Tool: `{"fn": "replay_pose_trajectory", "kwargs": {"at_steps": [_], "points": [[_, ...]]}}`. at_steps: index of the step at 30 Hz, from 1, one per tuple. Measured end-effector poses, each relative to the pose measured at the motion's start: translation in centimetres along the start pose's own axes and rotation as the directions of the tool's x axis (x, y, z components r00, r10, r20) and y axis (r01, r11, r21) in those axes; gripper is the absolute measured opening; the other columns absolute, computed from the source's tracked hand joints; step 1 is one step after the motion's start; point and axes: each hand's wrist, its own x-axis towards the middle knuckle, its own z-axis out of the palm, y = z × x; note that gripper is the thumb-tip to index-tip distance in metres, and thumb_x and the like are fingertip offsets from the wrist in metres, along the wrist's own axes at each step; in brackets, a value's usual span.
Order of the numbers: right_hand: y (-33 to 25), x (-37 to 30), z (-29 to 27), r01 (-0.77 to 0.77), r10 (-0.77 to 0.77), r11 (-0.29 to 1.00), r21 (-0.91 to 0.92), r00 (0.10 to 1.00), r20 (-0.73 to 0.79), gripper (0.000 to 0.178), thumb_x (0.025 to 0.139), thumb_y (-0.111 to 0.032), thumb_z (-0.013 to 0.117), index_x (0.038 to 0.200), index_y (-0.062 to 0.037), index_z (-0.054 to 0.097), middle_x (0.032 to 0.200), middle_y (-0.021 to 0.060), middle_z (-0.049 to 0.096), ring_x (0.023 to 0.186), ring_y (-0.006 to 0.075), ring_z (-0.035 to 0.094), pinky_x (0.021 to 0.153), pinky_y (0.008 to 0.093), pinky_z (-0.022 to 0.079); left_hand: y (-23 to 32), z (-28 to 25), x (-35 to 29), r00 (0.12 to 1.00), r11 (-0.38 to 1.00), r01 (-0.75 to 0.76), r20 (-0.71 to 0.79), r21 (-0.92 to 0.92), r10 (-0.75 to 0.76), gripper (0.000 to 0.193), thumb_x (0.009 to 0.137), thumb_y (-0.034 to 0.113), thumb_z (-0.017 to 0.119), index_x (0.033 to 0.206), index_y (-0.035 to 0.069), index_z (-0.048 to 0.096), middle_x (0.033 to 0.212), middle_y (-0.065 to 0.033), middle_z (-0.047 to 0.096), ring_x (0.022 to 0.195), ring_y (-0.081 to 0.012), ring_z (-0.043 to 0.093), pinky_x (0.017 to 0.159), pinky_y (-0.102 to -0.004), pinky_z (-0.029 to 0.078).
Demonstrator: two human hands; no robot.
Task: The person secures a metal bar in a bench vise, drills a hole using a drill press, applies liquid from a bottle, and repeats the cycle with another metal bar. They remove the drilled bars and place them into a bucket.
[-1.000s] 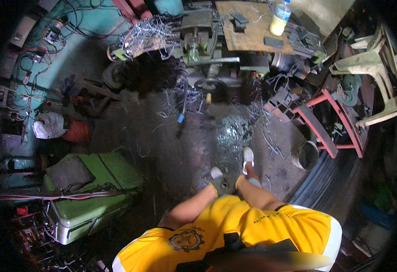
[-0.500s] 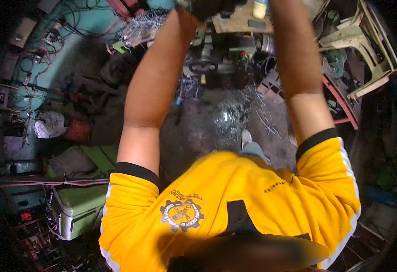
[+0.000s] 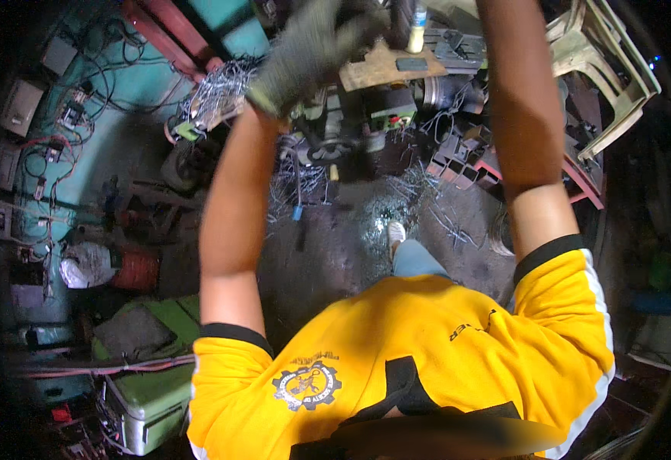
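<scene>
My left hand [image 3: 301,65] wears a dark grey work glove and is raised at the top of the head view. Motion blurs it and its fingers run into dark shapes, so whether they hold anything does not show. Just below it lies a machine with a dark handwheel [image 3: 328,149]. To its right is a brown board [image 3: 389,67] bearing a small dark flat block [image 3: 410,64] and a bottle with pale yellow contents [image 3: 417,34]. My right forearm [image 3: 516,92] passes out over the top edge, and the right hand itself is out of sight.
A heap of metal shavings [image 3: 224,84] sits left of the glove. Square metal tubes [image 3: 458,161] lie right of the machine, near a pale plastic chair [image 3: 608,69]. Cables and electrical boxes [image 3: 23,107] line the left wall. A green metal case [image 3: 148,410] stands at lower left.
The gloved left hand, mostly cut off before, has come further into view. The background has shifted downward, uncovering more of the machine and the board. My right hand has stayed outside the picture.
</scene>
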Motion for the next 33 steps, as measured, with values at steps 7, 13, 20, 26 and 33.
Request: {"fn": "replay_pose_trajectory", "kwargs": {"at_steps": [7,13,20,26,33], "points": [[28.4,-12.0,2.5,-0.314,0.311,0.767,-0.560,0.945,-0.105,0.050,0.083,-0.032,0.075,0.118,0.0001,0.059,0.088,0.0201,0.067,0.073,0.0366,0.067,0.075,0.0449,0.056,-14.2,5.2,-15.6,0.844,0.857,0.510,0.149,0.074,-0.516,0.044,0.100,0.025,0.068,0.138,0.004,0.059,0.130,-0.0124,0.065,0.118,-0.0189,0.063,0.103,-0.0354,0.050],[50.3,-18.4,3.3,-0.505,0.648,0.542,-0.672,0.760,-0.049,0.044,0.096,-0.035,0.062,0.126,-0.0018,0.059,0.113,0.0337,0.067,0.108,0.0495,0.065,0.090,0.0567,0.051,-13.8,2.1,-18.2,0.532,0.538,0.843,-0.122,-0.019,-0.838,0.037,0.098,0.019,0.068,0.131,0.003,0.062,0.116,-0.0112,0.072,0.106,-0.0177,0.068,0.093,-0.0333,0.054],[53.2,-18.4,4.0,-0.622,0.803,0.301,-0.723,0.574,-0.158,0.044,0.088,-0.024,0.066,0.121,0.0041,0.059,0.113,0.0343,0.067,0.108,0.0503,0.064,0.094,0.0557,0.050,-17.9,-1.2,-15.9,0.444,0.475,0.875,-0.231,-0.098,-0.866,0.030,0.098,0.018,0.069,0.122,0.000,0.066,0.112,-0.0099,0.073,0.105,-0.0185,0.068,0.094,-0.0338,0.053],[47.3,-14.2,11.8,-0.302,0.427,0.676,-0.673,0.904,0.024,0.036,0.092,-0.026,0.066,0.117,-0.0003,0.064,0.113,0.0263,0.065,0.111,0.0449,0.060,0.097,0.0499,0.048,-25.1,-4.9,-11.8,0.496,0.572,0.813,-0.388,-0.108,-0.777,0.038,0.097,0.029,0.067,0.122,0.000,0.067,0.112,-0.0127,0.072,0.106,-0.0223,0.067,0.095,-0.0349,0.051],[51.1,-7.3,22.3,-0.294,0.654,0.625,-0.723,0.703,0.280,0.063,0.095,-0.054,0.058,0.128,0.0002,0.064,0.135,0.0280,0.060,0.124,0.0450,0.057,0.107,0.0511,0.045,-43.2,-10.9,-4.5,0.516,0.727,0.646,-0.570,-0.232,-0.640,0.035,0.096,0.029,0.063,0.115,0.000,0.071,0.112,-0.0166,0.072,0.105,-0.0262,0.067,0.095,-0.0358,0.050]]}}
